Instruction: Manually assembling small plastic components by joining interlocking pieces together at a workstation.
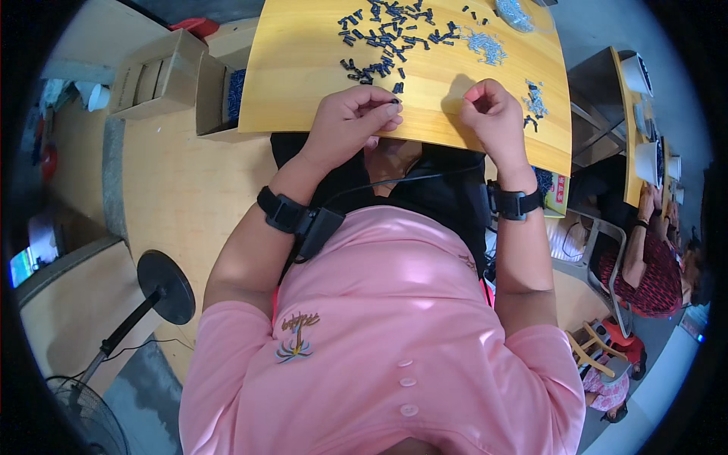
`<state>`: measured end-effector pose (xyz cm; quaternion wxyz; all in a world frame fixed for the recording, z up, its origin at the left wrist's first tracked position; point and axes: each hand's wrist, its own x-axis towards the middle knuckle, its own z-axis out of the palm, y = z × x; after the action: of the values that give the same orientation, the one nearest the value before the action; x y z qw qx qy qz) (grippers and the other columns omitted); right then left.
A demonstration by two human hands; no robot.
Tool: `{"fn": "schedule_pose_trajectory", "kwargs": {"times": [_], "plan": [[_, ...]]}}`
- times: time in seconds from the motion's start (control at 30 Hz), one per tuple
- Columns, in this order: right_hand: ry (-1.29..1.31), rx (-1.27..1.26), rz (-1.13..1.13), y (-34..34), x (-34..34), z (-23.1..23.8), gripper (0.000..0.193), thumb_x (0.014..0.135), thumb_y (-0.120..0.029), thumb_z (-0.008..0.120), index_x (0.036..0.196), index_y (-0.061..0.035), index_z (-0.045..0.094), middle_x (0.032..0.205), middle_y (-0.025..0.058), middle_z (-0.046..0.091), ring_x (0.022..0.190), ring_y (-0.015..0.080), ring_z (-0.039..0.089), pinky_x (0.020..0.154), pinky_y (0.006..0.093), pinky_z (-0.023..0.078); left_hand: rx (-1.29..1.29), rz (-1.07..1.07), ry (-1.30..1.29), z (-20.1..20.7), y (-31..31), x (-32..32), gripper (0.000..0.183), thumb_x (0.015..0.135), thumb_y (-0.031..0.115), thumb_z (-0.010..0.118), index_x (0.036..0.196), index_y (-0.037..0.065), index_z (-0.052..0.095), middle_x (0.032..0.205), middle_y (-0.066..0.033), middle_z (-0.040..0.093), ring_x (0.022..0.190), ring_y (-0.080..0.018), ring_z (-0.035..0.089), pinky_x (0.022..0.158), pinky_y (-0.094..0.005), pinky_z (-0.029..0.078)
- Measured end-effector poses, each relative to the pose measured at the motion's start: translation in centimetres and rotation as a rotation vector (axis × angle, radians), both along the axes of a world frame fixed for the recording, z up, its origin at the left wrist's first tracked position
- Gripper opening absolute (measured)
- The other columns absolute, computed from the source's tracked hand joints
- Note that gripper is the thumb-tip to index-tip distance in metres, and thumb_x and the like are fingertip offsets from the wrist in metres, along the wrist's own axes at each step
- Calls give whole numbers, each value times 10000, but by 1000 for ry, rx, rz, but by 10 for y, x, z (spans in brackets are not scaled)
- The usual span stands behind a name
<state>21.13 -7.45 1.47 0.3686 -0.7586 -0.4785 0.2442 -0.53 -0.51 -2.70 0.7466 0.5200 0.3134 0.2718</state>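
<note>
My left hand (350, 125) is closed in a pinch above the near edge of the yellow wooden table (303, 91). A small black part (395, 101) shows between its thumb and forefinger. My right hand (491, 114) is raised to the right, its thumb and fingertips drawn together; whether something tiny is in them I cannot make out. Ahead of my left hand lies a loose spread of small black cylindrical parts (388, 38). A scatter of small silvery pieces (486, 47) lies farther out, and a smaller silvery heap (535, 98) is beside my right hand.
A clear dish (540, 21) of silvery pieces stands at the far right corner. Cardboard boxes (168, 76) sit left of the table. A box (560, 193) of dark parts is under its right edge. A fan (83, 417) is at lower left; other people work at a table on the right.
</note>
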Motion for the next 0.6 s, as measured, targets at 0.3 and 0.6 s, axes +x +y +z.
{"fn": "schedule_pose_trajectory", "kwargs": {"times": [0.3,0.6], "plan": [[520,187,73,-3,-20,7,127,784,-10,635,909,-10,617,806,-8,606,694,42,526,640,175,425,68,-25,7,7,-4,1,190,872,74,579,1014,-53,578,856,-98,628,745,-143,629,660,-255,549],[760,119,202,-10,-32,16,140,826,-24,616,961,11,624,784,42,644,686,74,590,625,187,474,84,-43,-25,25,-11,7,215,866,92,597,1023,-56,586,802,-84,633,663,-108,609,619,-223,524]]}}
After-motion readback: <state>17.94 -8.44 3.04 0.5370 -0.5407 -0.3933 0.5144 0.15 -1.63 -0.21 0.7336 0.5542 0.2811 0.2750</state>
